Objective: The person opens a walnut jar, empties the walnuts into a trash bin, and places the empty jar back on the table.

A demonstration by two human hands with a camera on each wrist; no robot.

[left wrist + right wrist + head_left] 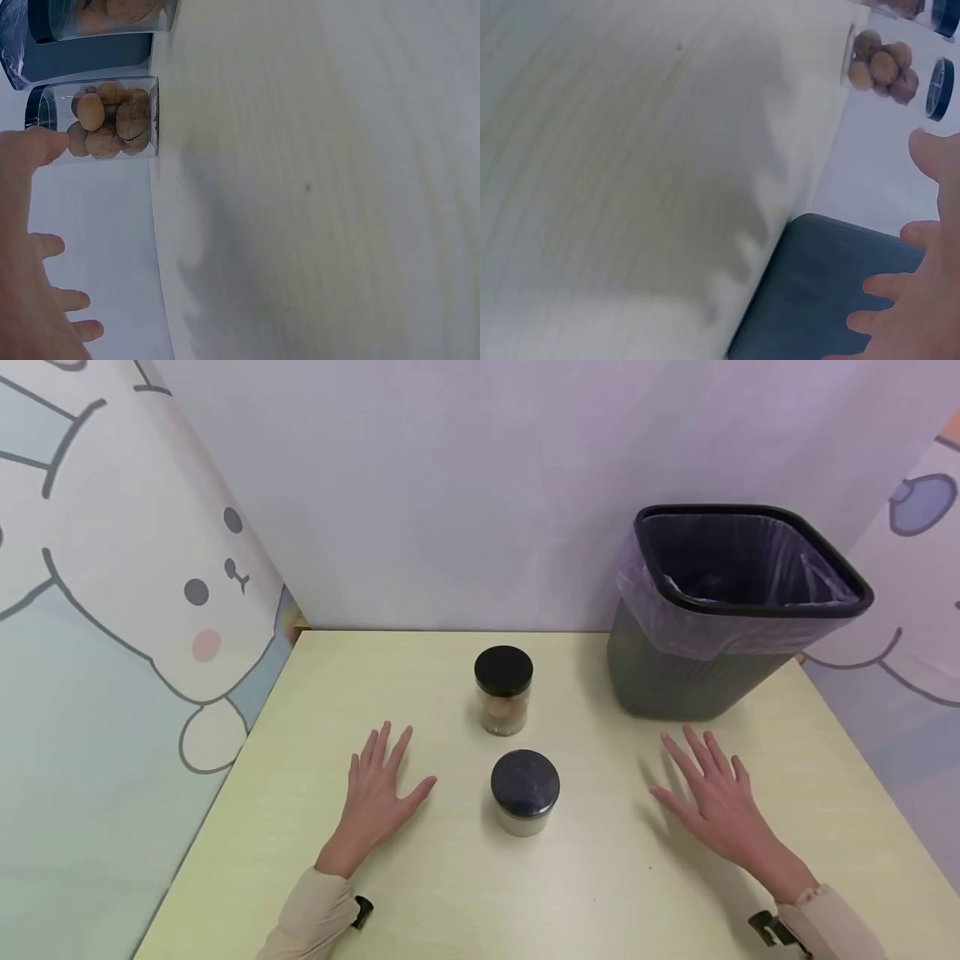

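Note:
Two clear jars with dark screw lids stand upright between my hands. The farther jar (504, 692) holds several brown, round, walnut-like nuts (112, 120). Closer to me, the second jar (525, 793) is seen mostly from above, its lid covering much of it in the head view; brown nuts show through its side in the left wrist view. To the left of the jars, my left hand (377, 802) has its fingers spread and holds nothing. My right hand (716, 806), also spread and holding nothing, is over the table on the right, in front of the bin.
A grey bin (675, 677) with a black rim and a purple-tinted liner bag stands at the table's back right. The pale wood-look table (420, 910) meets a plain light wall (420, 510) behind. Cartoon-printed panels (112, 693) flank both sides.

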